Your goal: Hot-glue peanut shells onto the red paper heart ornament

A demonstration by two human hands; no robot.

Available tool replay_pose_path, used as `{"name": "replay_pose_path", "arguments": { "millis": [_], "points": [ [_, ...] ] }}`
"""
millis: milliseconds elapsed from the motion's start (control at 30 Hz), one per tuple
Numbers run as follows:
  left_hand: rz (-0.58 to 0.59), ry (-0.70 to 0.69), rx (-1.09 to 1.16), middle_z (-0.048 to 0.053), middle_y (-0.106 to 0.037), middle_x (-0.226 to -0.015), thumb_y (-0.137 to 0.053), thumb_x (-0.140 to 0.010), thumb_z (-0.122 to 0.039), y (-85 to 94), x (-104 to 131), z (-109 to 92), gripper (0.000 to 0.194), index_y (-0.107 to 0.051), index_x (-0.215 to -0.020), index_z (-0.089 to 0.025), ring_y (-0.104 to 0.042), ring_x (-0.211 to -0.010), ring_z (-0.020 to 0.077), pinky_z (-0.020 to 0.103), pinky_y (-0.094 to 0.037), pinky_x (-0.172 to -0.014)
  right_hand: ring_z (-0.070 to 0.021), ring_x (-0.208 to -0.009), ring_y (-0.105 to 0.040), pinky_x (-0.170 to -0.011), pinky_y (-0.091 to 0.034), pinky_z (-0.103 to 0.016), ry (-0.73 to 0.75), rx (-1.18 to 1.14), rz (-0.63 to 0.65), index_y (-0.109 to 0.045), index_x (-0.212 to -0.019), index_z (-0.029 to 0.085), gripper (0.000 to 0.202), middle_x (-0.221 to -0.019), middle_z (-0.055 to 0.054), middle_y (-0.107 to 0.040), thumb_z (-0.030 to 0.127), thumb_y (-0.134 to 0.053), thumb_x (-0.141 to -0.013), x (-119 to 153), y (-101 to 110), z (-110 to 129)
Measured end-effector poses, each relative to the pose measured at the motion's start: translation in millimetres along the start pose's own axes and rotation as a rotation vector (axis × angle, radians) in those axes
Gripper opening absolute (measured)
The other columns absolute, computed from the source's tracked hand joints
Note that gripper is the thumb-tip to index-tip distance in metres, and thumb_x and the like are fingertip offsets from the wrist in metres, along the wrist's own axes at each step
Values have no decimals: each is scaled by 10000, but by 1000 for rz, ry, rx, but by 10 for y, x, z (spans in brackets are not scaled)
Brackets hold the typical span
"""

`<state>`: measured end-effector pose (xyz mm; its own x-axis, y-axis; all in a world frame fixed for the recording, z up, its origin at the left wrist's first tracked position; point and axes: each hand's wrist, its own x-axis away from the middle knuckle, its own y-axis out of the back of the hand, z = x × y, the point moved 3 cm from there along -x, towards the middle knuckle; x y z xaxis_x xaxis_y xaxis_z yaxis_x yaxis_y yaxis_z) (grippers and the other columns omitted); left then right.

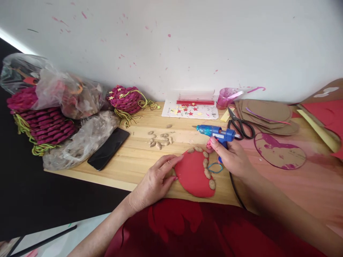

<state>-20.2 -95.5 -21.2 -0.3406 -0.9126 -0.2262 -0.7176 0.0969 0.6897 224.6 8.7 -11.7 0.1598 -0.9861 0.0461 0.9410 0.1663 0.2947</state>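
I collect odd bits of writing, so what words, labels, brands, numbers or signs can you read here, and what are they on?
None reads clearly.
White label on the blue glue gun in the right hand: print too small to read.
White sheet under the stars: small dark marks, too blurred to read.
Purple-painted cardboard: faint small marks near its right side, unreadable.
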Motion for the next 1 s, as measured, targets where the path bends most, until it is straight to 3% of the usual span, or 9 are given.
{"name": "replay_pose_path", "arguments": {
  "millis": [133, 367, 633, 867, 1000],
  "points": [
    [2, -13, -7, 99, -586, -1425, -592, -926, -36, -11, -40, -13, 690, -437, -1541, -309, -594, -1320, 214, 425, -535, -1118, -203, -731, -653, -483, -441, -264, -30, 20, -20, -668, -807, 227, 506, -798, -46, -678, 727, -627, -870, -30, 27, -6],
    [-14, -42, -52, 115, -581, -1424, -532, -955, -29, -23, -95, 21, 646, -440, -1539, -288, -593, -1323, 217, 431, -532, -1118, -184, -649, -646, -532, -489, -303, -51, -2, -28, -640, -767, 228, 534, -745, -33, -673, 756, -623, -846, -38, 42, 77],
    [-47, -68, -94, 106, -600, -1410, -515, -949, -27, -36, -169, 36, 635, -464, -1528, -282, -609, -1304, 220, 377, -534, -1108, -214, -705, -647, -491, -484, -300, -19, 5, -43, -646, -769, 221, 572, -763, -59, -676, 788, -605, -837, -84, 71, -44],
    [-148, -81, -146, 123, -679, -1308, -522, -927, -25, 99, -138, -23, 526, -572, -1417, -208, -653, -1220, 218, 373, -543, -1034, -162, -690, -634, -508, -446, -250, -52, -130, -91, -690, -819, 198, 509, -783, -44, -693, 706, -680, -852, -65, 91, -61],
    [-201, -80, -169, 81, -762, -1099, -595, -943, -97, 232, -95, 52, 345, -679, -1260, -204, -704, -1038, 208, 382, -529, -932, -139, -695, -662, -529, -453, -228, -53, -286, 0, -681, -855, 194, 424, -799, -32, -693, 616, -690, -903, -19, 45, 20]
  ]
}}
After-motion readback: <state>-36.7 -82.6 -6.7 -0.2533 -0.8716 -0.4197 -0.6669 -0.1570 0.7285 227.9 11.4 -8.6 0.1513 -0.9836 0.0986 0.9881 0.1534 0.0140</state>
